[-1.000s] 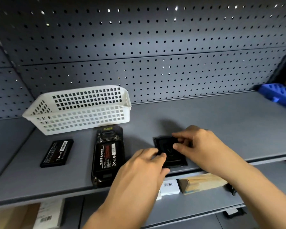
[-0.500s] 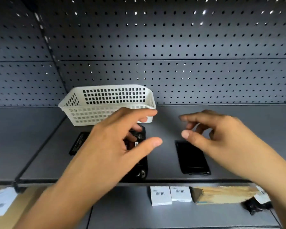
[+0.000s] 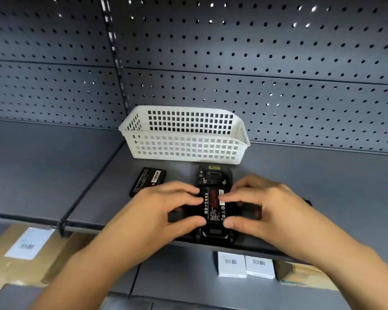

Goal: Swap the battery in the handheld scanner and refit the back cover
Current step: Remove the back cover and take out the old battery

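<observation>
Here, a grey metal shelf [image 3: 311, 180] runs below a grey perforated back panel [image 3: 255, 70], with a dark slotted upright [image 3: 115, 59] at left. A white lattice plastic basket [image 3: 184, 148] stands at the rear of the shelf; nothing shows inside it. Just in front lies the black handheld scanner [image 3: 213, 177], back upward and cover off, with a black labelled battery [image 3: 214, 206] seated in its bay. The left hand [image 3: 164, 211] and right hand [image 3: 262, 209] flank the scanner, fingers loosely curled, fingertips resting on the battery's two long edges; neither encloses it. A second flat black battery [image 3: 147, 181] lies on the shelf left of the scanner, apart from it. On the lower shelf sit two white barcoded boxes [image 3: 244, 265], and brown cardboard cartons [image 3: 20, 253].
</observation>
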`<state>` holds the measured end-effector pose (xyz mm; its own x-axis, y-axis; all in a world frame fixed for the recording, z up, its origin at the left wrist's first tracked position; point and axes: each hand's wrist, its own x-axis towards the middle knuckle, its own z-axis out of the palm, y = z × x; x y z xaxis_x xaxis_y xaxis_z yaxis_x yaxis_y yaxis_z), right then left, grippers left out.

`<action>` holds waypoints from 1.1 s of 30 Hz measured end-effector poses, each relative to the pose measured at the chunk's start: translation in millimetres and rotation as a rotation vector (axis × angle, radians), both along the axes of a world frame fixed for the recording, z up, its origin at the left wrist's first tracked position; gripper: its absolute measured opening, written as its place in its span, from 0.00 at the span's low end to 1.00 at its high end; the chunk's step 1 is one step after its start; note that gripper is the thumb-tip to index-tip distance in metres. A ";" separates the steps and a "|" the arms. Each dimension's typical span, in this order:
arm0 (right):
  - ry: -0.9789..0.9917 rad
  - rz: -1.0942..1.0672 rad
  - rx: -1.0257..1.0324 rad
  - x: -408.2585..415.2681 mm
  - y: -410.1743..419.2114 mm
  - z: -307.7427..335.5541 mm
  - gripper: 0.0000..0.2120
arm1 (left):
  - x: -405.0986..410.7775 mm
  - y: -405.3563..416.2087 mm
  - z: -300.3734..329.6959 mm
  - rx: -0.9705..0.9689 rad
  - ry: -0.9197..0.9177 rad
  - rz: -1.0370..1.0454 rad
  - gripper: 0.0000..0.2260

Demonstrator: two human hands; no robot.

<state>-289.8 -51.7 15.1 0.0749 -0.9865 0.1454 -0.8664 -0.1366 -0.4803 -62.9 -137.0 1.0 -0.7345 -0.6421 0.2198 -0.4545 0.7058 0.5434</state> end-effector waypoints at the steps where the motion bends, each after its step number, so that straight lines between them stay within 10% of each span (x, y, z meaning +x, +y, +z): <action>1: 0.001 0.001 -0.002 0.0 -0.1 -1.0 0.19 | -0.2 0.1 -0.1 -0.006 -0.009 -0.013 0.19; 13: 0.470 0.036 -0.253 11.2 12.9 -8.1 0.17 | -0.5 -6.4 -15.4 -0.225 0.019 -0.114 0.18; 33: -0.051 -0.213 -0.370 26.6 20.2 -10.1 0.17 | -7.9 17.6 -18.1 -0.205 0.390 0.102 0.18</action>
